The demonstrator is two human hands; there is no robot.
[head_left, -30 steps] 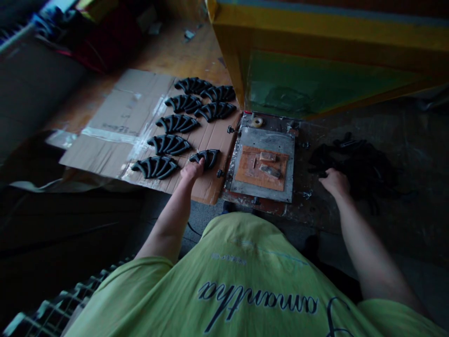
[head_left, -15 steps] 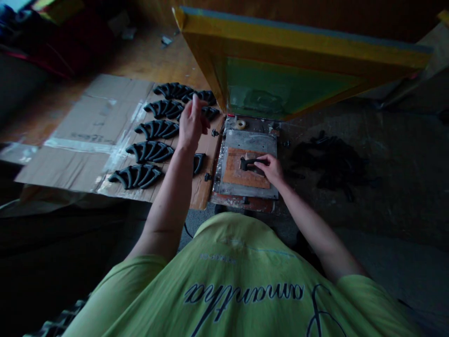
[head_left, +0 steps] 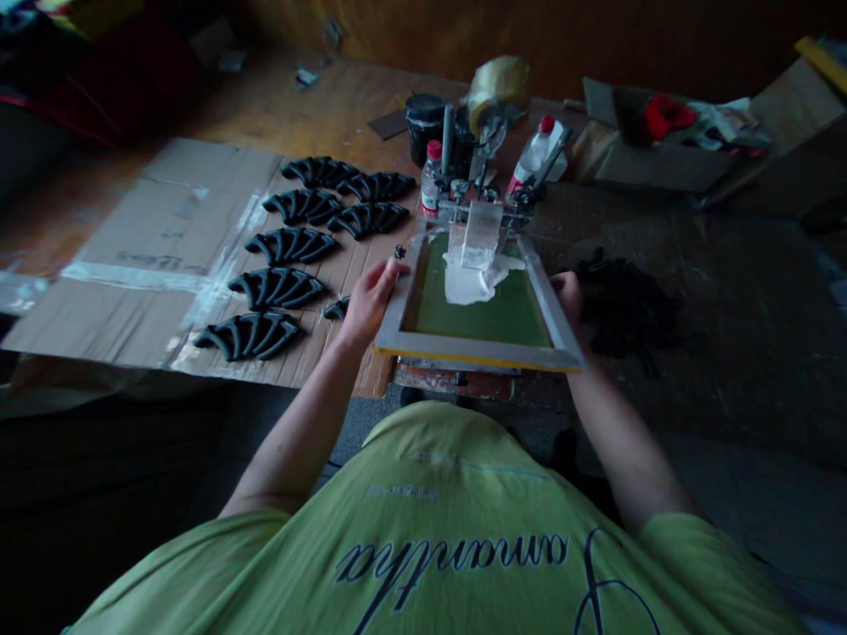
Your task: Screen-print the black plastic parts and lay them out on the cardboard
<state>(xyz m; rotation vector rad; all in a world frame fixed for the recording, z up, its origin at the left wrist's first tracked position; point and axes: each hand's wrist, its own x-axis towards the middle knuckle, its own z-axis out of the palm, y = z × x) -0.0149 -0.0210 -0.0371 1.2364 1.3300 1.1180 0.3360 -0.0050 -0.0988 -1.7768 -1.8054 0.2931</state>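
Rear of bench: black tub (head_left: pixel 423 137) on the wooden tabletop (head_left: pixel 265 106), flat dark piece (head_left: pixel 387 125) lying just left of it. Clear bottle (head_left: pixel 430 187) with red cap, in front of tub. Second red-capped bottle (head_left: pixel 528 166) farther right, slanted in view; true tilt cannot be told. Large yellowish roll (head_left: pixel 501 86) between the two, higher up. Right rear: open cardboard box (head_left: pixel 652 176) containing red item (head_left: pixel 668 116) and pale crumpled material (head_left: pixel 736 123). Left rear: small scrap (head_left: pixel 305 78); dark red fabric-like heap (head_left: pixel 132 75), details lost in shadow.
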